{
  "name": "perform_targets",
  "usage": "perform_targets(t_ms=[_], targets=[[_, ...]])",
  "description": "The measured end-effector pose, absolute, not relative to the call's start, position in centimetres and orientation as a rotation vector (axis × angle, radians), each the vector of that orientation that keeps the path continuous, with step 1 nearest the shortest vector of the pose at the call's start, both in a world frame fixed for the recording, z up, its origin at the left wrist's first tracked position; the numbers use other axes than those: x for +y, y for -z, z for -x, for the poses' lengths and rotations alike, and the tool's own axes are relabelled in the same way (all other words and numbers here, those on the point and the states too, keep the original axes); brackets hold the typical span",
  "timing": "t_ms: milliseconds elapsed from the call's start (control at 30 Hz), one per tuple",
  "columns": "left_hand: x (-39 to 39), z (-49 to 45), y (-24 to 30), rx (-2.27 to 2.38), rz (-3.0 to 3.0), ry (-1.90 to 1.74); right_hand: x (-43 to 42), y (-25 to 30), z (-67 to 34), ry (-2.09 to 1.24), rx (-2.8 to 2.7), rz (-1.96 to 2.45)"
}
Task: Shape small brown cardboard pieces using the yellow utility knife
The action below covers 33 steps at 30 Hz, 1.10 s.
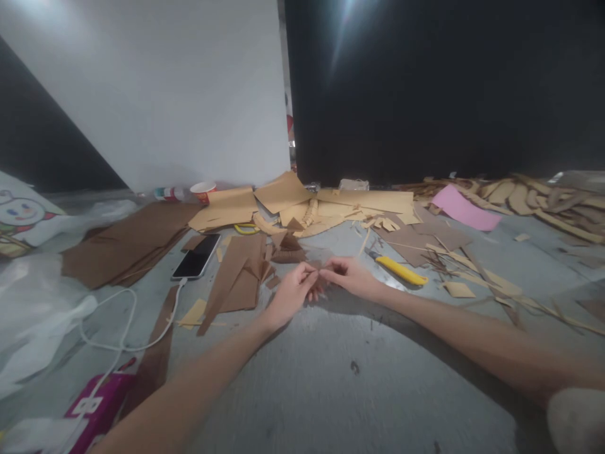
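Observation:
My left hand (297,287) and my right hand (348,275) meet just above the grey floor, thumbs and forefingers pinched together. Whatever lies between the fingertips is too small and blurred to name. Right of my right hand rests a yellow utility knife (399,270), its blade end pointing up and left. Dark brown cardboard sheets (242,274) lie beside my left hand. Small folded brown pieces (287,246) are just beyond the hands.
A phone (197,256) on a white cable (127,349) lies left, near a magenta box (101,403). Tan sheets (227,208), a paper cup (203,191) and a pink sheet (466,208) line the back. Cut strips (491,280) spread rightward. A plastic bag (33,309) sits far left.

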<state>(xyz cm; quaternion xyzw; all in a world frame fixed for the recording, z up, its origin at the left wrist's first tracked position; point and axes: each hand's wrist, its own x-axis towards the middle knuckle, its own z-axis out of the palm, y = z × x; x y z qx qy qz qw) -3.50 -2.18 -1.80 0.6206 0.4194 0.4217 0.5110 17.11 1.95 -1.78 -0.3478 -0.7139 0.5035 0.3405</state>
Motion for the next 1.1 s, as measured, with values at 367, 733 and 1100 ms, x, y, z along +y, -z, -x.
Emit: perform_targets(t_ms=[367, 733, 1100], targets=[[-2.5, 3.3, 1.3, 1.06, -1.522, -0.912, 1.7, 1.7, -17.5, -1.331, -1.948, 0.849], [-3.4, 3.2, 1.1, 1.09, -1.695, -1.05, 1.7, 1.4, -17.6, -1.321, -1.932, 0.867], [-3.6, 2.9, -0.1, 1.112, -1.796, -0.997, 1.8, 1.6, -17.6, -1.24, -1.962, 0.888]])
